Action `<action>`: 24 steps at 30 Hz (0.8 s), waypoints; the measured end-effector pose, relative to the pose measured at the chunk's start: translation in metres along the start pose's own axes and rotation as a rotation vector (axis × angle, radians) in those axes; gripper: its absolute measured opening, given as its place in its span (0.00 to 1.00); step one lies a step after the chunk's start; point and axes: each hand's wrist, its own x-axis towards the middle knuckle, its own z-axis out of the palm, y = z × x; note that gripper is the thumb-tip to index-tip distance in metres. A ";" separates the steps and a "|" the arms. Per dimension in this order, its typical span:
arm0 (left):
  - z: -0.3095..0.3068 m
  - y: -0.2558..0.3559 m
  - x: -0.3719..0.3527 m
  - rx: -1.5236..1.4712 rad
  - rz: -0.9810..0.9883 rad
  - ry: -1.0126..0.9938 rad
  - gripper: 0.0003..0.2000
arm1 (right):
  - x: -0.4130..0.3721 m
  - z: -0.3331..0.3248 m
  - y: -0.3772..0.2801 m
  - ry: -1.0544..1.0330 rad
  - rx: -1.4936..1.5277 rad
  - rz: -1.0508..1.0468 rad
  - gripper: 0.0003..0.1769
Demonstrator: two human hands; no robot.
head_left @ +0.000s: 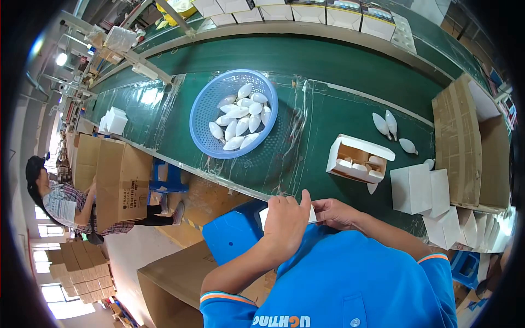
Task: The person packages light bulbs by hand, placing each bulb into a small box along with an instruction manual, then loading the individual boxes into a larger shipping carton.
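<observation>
Close to my body, at the bench's near edge, a small white box (264,218) is held between my two hands. My left hand (286,221) wraps over it from above, its thumb sticking up, and covers most of it. At the box's right end my right hand (336,213) grips with bent fingers. Ahead to the right stands an open white carton (356,141) with small white boxes inside. A blue plastic basket (196,123) of several white candle-shaped bulbs (241,112) sits on the green bench (229,174).
Three loose bulbs (381,124) lie at the right, near a large cardboard box (456,145). White cartons (410,188) stack below it. More white boxes (115,121) stand far left. A blue stool (232,235) is below the bench. Another person (57,202) handles a cardboard box (123,180).
</observation>
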 end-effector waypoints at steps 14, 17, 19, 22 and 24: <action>0.015 -0.052 -0.015 0.031 -0.070 -0.075 0.34 | 0.060 0.032 0.002 -0.025 0.430 0.131 0.20; 0.012 -0.067 -0.012 0.067 -0.051 -0.082 0.36 | 0.064 0.052 -0.008 -0.026 0.299 0.076 0.21; 0.016 -0.075 -0.010 0.065 -0.051 -0.084 0.37 | 0.070 0.053 -0.008 -0.025 0.340 0.048 0.21; 0.017 -0.087 -0.010 0.051 -0.056 -0.091 0.38 | 0.077 0.054 -0.009 -0.027 0.351 0.007 0.22; 0.018 -0.096 -0.010 0.038 -0.050 -0.096 0.39 | 0.081 0.056 -0.012 -0.021 0.329 -0.011 0.22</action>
